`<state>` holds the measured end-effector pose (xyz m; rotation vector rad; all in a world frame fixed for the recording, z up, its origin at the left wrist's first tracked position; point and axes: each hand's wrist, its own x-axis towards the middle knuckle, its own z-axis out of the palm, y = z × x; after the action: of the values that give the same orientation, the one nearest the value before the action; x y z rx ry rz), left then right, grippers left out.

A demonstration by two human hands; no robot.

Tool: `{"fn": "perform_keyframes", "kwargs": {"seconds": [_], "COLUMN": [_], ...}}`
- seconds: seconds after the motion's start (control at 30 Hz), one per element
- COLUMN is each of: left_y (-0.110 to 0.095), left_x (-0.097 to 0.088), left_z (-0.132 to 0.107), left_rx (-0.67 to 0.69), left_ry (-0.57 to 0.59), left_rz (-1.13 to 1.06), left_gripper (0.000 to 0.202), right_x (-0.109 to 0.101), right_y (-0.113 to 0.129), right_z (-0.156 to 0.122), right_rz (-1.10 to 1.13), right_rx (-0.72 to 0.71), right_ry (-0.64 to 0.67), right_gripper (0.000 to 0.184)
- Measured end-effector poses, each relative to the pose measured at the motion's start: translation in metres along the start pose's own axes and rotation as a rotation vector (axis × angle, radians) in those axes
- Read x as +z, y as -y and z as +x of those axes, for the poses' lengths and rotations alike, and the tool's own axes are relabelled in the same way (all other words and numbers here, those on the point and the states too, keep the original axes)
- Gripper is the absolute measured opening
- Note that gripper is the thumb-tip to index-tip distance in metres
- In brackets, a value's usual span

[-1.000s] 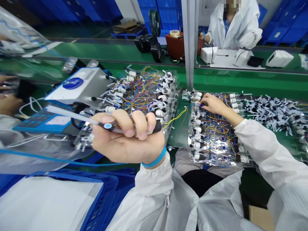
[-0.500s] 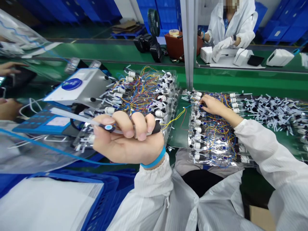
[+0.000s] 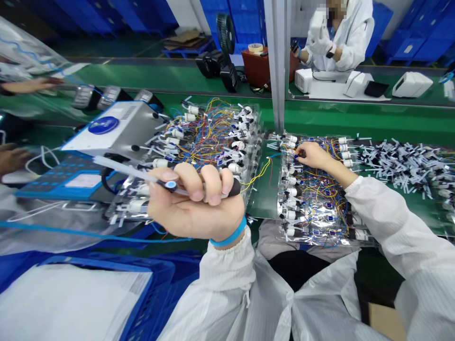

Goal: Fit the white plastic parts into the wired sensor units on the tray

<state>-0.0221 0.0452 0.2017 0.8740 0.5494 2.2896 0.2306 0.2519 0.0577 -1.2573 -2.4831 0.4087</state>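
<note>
1. We see a slim black-and-white part (image 3: 170, 185) just left of mid-view, raised before the green bench (image 3: 263, 201); we take it as the centre of our clock face. Its pale strip (image 3: 121, 168) points between nine and ten o'clock, its dark rounded end (image 3: 235, 187) toward three.

2. The left hand (image 3: 199, 213) is closed around that part, four fingers curled and thumb pressed along it. A blue band (image 3: 231, 235) circles the wrist.

3. Between two and three o'clock, the right hand (image 3: 313, 155) reaches into a batch of wired parts (image 3: 320, 192), fingers bent and nearly together at a small dark piece (image 3: 302, 154); whether they grip it, we cannot tell.

4. Yellow wires (image 3: 259, 177) show just beside the dark end and run toward two o'clock, between that batch and a second batch (image 3: 213, 135) at one.

5. Farther out at three, we find a heap of black-and-white pieces (image 3: 400, 166). A pale metal box (image 3: 121, 124) sits at ten, a blue crate (image 3: 161, 277) at seven.

6. Beyond the bench at two, a co-worker (image 3: 350, 38) in white raises a gloved hand (image 3: 320, 46); a fan (image 3: 225, 33) stands past twelve.
</note>
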Motion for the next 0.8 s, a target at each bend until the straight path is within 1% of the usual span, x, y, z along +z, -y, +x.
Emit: {"fn": "perform_keyframes", "kwargs": {"seconds": [0.1,0.2,0.27,0.33,0.4,0.5,0.6,0.67,0.73,0.8], "left_y": [-0.003,-0.003,-0.002,-0.001,0.001,0.002,0.002,0.0,-0.002,-0.003], "left_x": [0.0,-0.001,-0.002,-0.004,-0.006,-0.008,-0.007,-0.006,-0.005,-0.005], "left_z": [-0.002,-0.002,-0.001,0.0,0.0,0.001,0.001,0.0,0.0,0.001], "left_rx": [-0.059,-0.043,-0.031,-0.028,-0.014,-0.014,-0.012,-0.015,-0.019,0.005], "left_ry": [0.032,0.091,0.104,0.089,0.069,0.033,0.001,-0.011,-0.018,-0.022], "left_rz": [0.034,0.039,0.043,0.043,0.023,-0.02,-0.027,-0.006,0.013,0.004], "left_gripper": [0.03,0.035,0.038,0.039,0.037,0.031,0.029,0.031,0.032,0.032], "right_x": [0.004,0.003,-0.002,-0.009,-0.017,-0.028,-0.034,-0.036,-0.038,-0.041], "right_y": [0.006,0.01,0.011,0.009,0.006,0.005,0.01,0.015,0.019,0.022], "right_z": [-0.001,0.0,0.002,0.004,0.005,0.007,0.011,0.017,0.023,0.029], "right_rz": [-0.024,-0.028,-0.011,0.009,0.046,0.192,0.319,0.329,0.29,0.24], "right_rx": [0.037,0.066,0.073,0.078,0.1,0.18,0.226,0.211,0.194,0.193], "right_ry": [-0.015,-0.028,-0.03,-0.033,-0.056,-0.152,-0.257,-0.281,-0.281,-0.291], "right_gripper": [0.012,0.015,0.011,0.007,0.01,0.017,0.015,0.012,0.009,0.008]}}
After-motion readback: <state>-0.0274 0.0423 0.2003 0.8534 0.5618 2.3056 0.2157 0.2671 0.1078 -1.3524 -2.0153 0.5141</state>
